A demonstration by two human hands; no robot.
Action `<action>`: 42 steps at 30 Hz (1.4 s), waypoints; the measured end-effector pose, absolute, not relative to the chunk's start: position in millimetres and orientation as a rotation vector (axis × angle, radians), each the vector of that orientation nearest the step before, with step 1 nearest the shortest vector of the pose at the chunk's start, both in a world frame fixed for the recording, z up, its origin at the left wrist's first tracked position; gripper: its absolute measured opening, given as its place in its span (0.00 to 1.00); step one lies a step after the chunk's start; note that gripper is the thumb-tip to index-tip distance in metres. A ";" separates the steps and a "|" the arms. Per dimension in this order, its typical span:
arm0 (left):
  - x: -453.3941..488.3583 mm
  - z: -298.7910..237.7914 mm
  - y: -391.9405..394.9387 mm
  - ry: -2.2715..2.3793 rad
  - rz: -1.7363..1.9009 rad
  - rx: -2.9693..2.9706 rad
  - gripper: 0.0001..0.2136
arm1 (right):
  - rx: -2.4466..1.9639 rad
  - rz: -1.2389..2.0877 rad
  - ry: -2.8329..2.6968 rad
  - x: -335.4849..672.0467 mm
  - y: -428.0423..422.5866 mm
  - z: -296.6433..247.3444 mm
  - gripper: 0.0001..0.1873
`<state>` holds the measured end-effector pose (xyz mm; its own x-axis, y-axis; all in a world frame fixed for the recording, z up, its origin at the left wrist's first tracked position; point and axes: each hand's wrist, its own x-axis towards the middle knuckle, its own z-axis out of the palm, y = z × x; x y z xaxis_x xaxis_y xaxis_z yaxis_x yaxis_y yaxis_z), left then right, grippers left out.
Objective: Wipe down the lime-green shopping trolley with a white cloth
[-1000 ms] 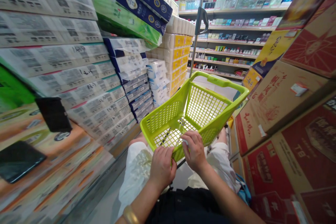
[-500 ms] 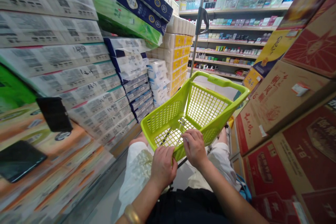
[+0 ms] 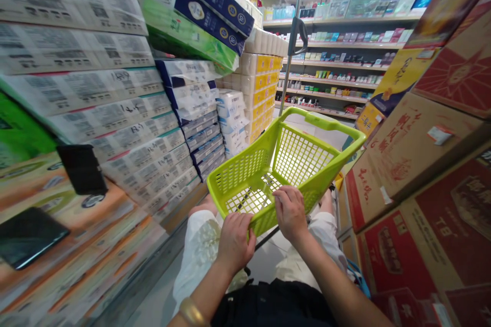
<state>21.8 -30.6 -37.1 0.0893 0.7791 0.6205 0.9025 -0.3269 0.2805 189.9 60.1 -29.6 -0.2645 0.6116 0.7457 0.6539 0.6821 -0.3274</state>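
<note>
A lime-green plastic shopping basket (image 3: pixel 307 150) with lattice sides stands tilted in front of me, between my knees. My left hand (image 3: pixel 237 240) is closed over its near rim at the left corner, with the fingers on top and the thumb towards the inside. Further right along the same rim, my right hand (image 3: pixel 291 212) is closed too, its fingers curled over the edge into the basket. Nothing lies inside the basket that I can make out. Its long handle bar (image 3: pixel 320 121) is on the far side, away from both hands.
Paper packs (image 3: pixel 88 92) are stacked high on the left. A phone (image 3: pixel 32 237) and a black upright object (image 3: pixel 82 168) rest on orange packs (image 3: pixel 126 237). Cartons (image 3: pixel 418 138) line the right. Behind a glass door with a handle (image 3: pixel 301 36) are stocked shelves (image 3: pixel 337 64).
My right hand has shifted a little right along the rim, widening the space between my hands. A pale strip seen between them earlier no longer shows. The basket has barely moved.
</note>
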 end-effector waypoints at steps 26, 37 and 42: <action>-3.0 -30.9 -14.4 -1.760 -1.112 -2.243 0.07 | -1.003 -0.176 -2.016 209.2 82.9 -24.0 0.11; 12.6 -15.3 -16.5 -1.884 -0.821 -2.069 0.23 | -0.951 -0.080 -2.053 171.1 58.1 -26.5 0.11; 49.5 -24.0 -5.7 -1.826 -0.943 -2.141 0.38 | -0.925 -0.045 -2.119 163.8 53.4 -26.2 0.12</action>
